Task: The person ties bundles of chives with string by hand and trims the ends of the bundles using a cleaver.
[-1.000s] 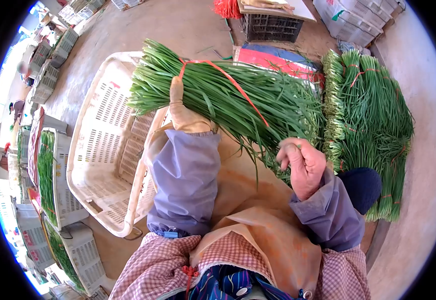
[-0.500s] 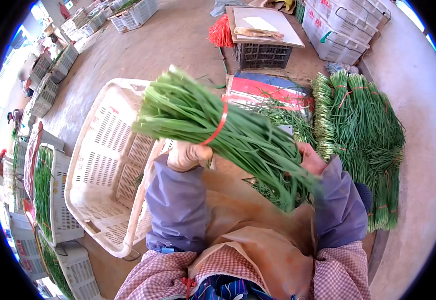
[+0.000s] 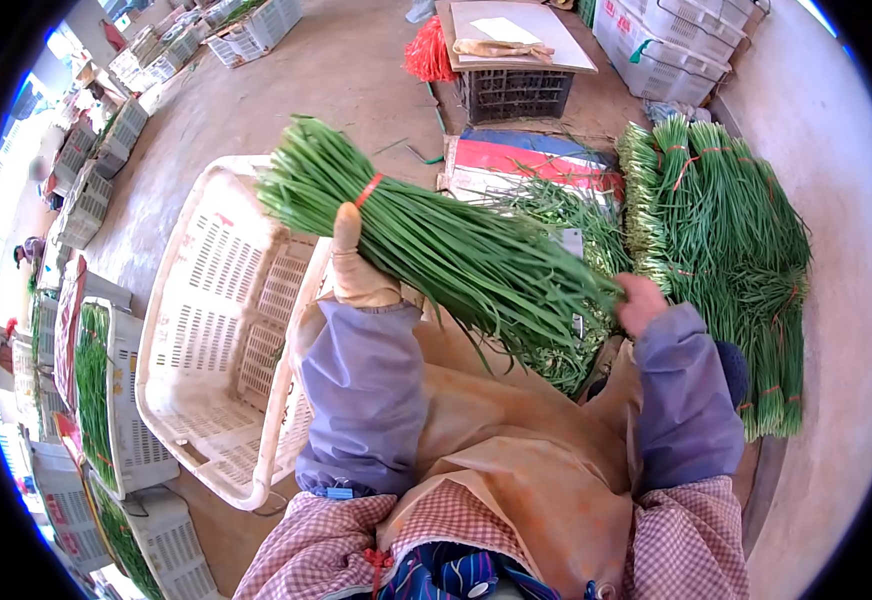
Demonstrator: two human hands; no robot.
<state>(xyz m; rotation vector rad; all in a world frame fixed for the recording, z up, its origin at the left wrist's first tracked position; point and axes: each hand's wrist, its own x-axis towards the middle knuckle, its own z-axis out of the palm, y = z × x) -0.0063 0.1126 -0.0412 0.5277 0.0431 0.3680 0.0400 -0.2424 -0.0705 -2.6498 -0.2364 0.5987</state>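
Note:
A long bunch of green chives (image 3: 456,235) lies slantwise in front of me, a red band (image 3: 369,190) around it near its cut-stem end. My left hand (image 3: 361,265), in a pale tan glove, grips it from below just past the band, thumb upright against the near side. At the thin leaf tips on the right, my right hand (image 3: 641,305) is closed on the ends; its fingertips are partly hidden. Below the bunch, loose chive leaves (image 3: 556,365) lie scattered. Beside my left forearm, a white plastic crate (image 3: 191,330) leans tilted.
Banded chive bunches (image 3: 731,220) are piled at right along the wall. Ahead stands a black crate (image 3: 516,95) with a board (image 3: 566,50) on top, beside red strings (image 3: 428,50). White crates (image 3: 656,55) are stacked behind; crates of greens (image 3: 141,400) line the left.
The bunch has moved left, and its leaf tips have swung upward. My left thumb now stands upright against it. My right hand has shifted slightly right and up, staying at the tips.

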